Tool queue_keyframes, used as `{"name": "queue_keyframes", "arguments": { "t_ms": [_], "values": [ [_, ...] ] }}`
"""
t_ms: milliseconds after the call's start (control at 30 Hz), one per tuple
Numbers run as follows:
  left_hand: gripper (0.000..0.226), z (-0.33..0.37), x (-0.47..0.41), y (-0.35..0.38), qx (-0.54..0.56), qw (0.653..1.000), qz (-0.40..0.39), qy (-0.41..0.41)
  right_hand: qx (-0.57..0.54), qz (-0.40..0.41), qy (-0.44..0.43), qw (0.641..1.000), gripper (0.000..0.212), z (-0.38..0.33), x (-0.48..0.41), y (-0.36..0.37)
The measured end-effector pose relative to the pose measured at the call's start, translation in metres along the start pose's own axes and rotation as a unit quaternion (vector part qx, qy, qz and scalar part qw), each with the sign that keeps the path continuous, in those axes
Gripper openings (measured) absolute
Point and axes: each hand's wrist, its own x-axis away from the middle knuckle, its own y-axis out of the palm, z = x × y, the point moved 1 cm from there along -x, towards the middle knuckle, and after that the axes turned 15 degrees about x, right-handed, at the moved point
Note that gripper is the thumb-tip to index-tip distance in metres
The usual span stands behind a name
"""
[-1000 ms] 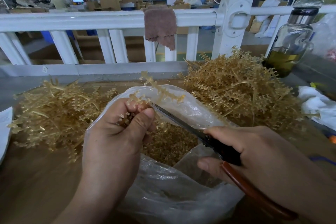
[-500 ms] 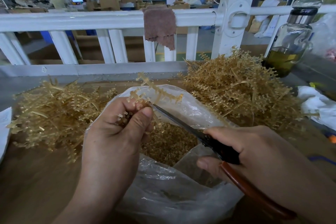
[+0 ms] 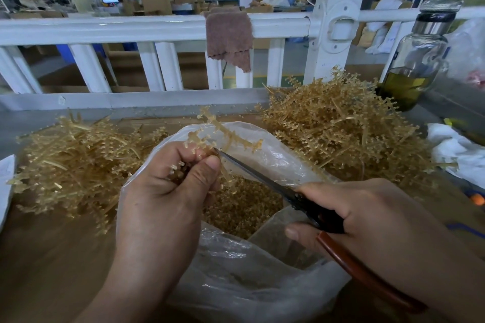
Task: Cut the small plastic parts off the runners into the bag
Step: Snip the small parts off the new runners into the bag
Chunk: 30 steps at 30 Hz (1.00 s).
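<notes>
The left hand [image 3: 162, 191] pinches a tan plastic runner [image 3: 225, 130] over the clear plastic bag [image 3: 262, 283] in the near middle, the right hand [image 3: 367, 212] grips black red-handled scissors [image 3: 262, 175], many small tan parts [image 3: 244, 207] lie inside, and the far right heap of tan runners [image 3: 341, 134] looks uncut.

The lower stem of the runner [image 3: 225, 131] vanishes inside the curled fingers of the left grip [image 3: 162, 207]. The scissors [image 3: 262, 178] show as one thin dark line, so it is unclear whether the blades are parted. Their pivot and one handle are buried under the right grip [image 3: 367, 215]. Both forearms run off the bottom edge and cover the near side of the bag [image 3: 249, 278]. A white sheet [image 3: 5, 186] is cut by the left edge. An orange thing [image 3: 477, 199] at the right edge is too small to name.
</notes>
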Motion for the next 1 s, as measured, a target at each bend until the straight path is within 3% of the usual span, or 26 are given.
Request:
{"name": "queue_keyframes", "arguments": {
  "t_ms": [400, 1000],
  "values": [
    [0.015, -0.0005, -0.0019, 0.0009, 0.025, 0.999, 0.013, -0.037, -0.007, -0.014, 0.007, 1.000, 0.047, -0.0002, -0.0015, 0.0033],
    [0.019, -0.0056, -0.0066, -0.0001, 0.196, 0.972, -0.027, -0.124, 0.003, -0.028, 0.029, 0.999, 0.056, -0.0055, 0.0001, 0.0031]
  ]
}}
